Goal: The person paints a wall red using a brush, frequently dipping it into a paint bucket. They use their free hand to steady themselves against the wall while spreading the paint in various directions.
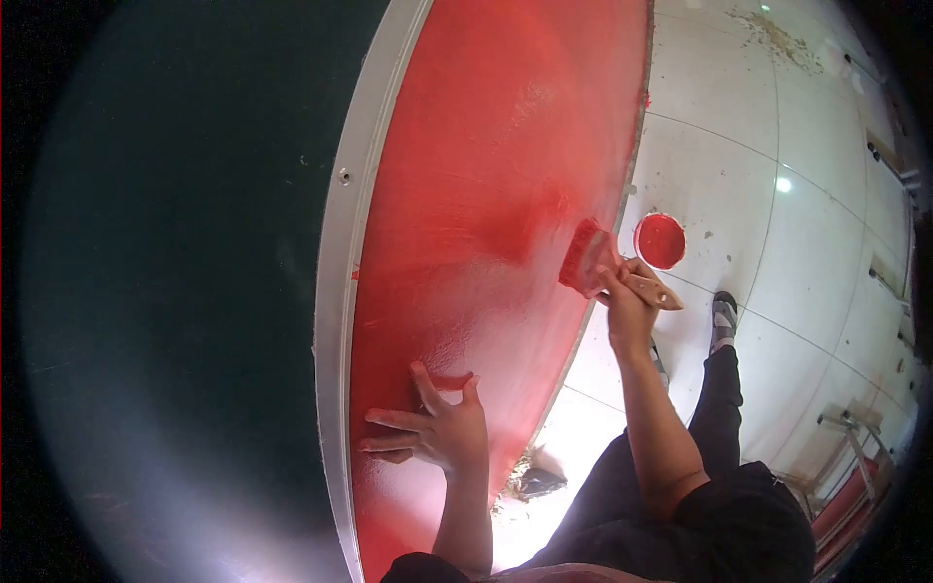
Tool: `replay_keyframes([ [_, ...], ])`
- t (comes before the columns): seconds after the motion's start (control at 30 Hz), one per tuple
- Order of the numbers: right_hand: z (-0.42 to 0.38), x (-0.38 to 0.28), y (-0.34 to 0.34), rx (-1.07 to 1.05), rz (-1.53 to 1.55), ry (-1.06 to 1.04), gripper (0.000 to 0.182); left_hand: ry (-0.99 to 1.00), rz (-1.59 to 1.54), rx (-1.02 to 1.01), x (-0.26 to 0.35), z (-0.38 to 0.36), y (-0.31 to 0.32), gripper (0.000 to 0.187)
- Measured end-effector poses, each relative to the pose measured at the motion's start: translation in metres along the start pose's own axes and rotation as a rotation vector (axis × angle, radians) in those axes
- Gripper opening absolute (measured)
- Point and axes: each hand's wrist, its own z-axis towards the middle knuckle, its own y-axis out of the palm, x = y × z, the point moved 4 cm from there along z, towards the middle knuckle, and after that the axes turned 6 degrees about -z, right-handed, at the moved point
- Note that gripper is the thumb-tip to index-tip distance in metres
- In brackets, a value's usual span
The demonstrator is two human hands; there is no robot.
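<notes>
My right hand (630,303) is closed round the wooden handle of a wide paintbrush (587,258), its bristles coated red and resting against the red-painted wall (486,175) near the lower edge. Darker, wet-looking red streaks show beside the bristles. Over the lower part of the same red surface, my left hand (437,428) is open with its fingers spread and nothing in it. A round bucket of red paint (660,241) stands on the floor just past the brush hand.
A pale metal strip (342,233) divides the red surface from a dark green board (185,262). White floor tiles (807,214) lie to the right, with debris (777,41) at the top. Near the wall's foot is a dark crumpled bag (540,482). A metal frame (855,437) stands lower right.
</notes>
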Motion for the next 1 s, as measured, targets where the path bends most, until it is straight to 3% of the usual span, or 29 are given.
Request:
replay_keyframes([
  [0.07,-0.015,-0.008,0.023,-0.122,-0.358,-0.250,0.025,0.005,0.008,-0.012,0.001,0.000,-0.002,0.113],
  [0.1,-0.034,-0.020,0.047,-0.166,-0.220,-0.312,0.023,0.003,0.014,-0.016,0.002,0.001,-0.004,0.112],
  [0.13,-0.052,-0.036,0.065,-0.164,-0.522,-0.505,0.025,0.009,0.010,-0.018,0.002,0.001,-0.005,0.112],
  [0.17,-0.074,-0.059,0.085,-0.251,-0.153,-0.463,0.030,0.004,0.004,-0.019,0.002,0.002,-0.005,0.111],
  [0.27,-0.116,-0.118,0.101,-0.407,-0.077,-0.458,0.035,0.018,-0.013,-0.015,-0.001,0.000,-0.002,0.109],
  [0.33,-0.111,-0.118,0.090,-0.415,0.180,-0.229,0.035,0.029,-0.012,-0.005,-0.001,-0.001,-0.002,0.108],
  [0.37,-0.103,-0.116,0.088,-0.429,0.464,-0.014,0.033,0.021,0.006,-0.018,-0.001,-0.001,-0.002,0.108],
  [0.5,-0.075,-0.096,0.096,-0.603,0.727,0.102,0.037,-0.013,0.022,-0.052,0.001,0.000,-0.004,0.110],
  [0.67,-0.042,-0.034,0.102,-0.643,0.705,0.223,0.036,0.007,0.030,-0.016,0.001,0.002,-0.004,0.111],
  [0.87,0.034,0.052,-0.023,-0.099,0.076,0.205,0.033,-0.012,0.017,-0.033,0.002,0.002,-0.006,0.114],
  [1.0,0.016,0.020,-0.022,-0.032,0.025,0.057,0.032,-0.008,-0.002,-0.035,0.002,0.003,-0.005,0.114],
])
